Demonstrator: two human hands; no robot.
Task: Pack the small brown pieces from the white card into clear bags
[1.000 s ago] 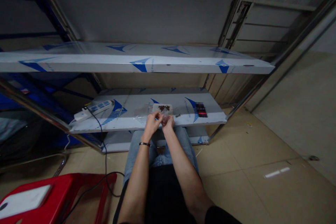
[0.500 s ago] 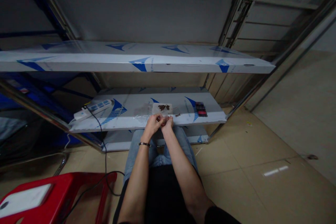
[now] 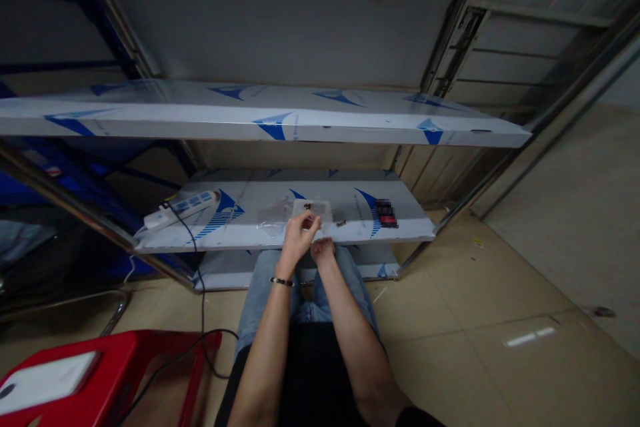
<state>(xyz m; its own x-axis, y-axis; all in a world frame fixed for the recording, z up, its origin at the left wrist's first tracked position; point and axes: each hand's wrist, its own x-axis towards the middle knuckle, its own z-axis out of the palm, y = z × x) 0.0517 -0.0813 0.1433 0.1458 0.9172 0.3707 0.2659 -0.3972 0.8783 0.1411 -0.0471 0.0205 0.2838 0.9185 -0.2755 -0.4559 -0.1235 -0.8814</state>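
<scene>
My left hand [image 3: 300, 232], with a dark beaded bracelet [image 3: 281, 281] on its wrist, is over the near side of a small white tray [image 3: 326, 208]. Its thumb and forefinger are pinched together; anything between them is too small to make out. Small brown pieces [image 3: 307, 205] lie in the tray, partly hidden by the fingers. My right hand [image 3: 323, 250] is closed by the shelf's front edge, above my lap, and what it holds, if anything, is hidden. A small brownish piece [image 3: 341, 223] rests right of the tray.
Clear plastic wrap [image 3: 271, 215] lies left of the tray on the film-covered shelf [image 3: 240, 227]. A white power strip [image 3: 180, 209] with a black cable is further left, a blurred-out dark and red item [image 3: 385, 213] right. Another shelf [image 3: 310, 130] overhangs behind. A red stool [image 3: 125, 360] stands lower left.
My hands were together at the shelf's front edge. The left has moved forward over the tray, while the right has dropped slightly towards my lap. The view has shifted a little.
</scene>
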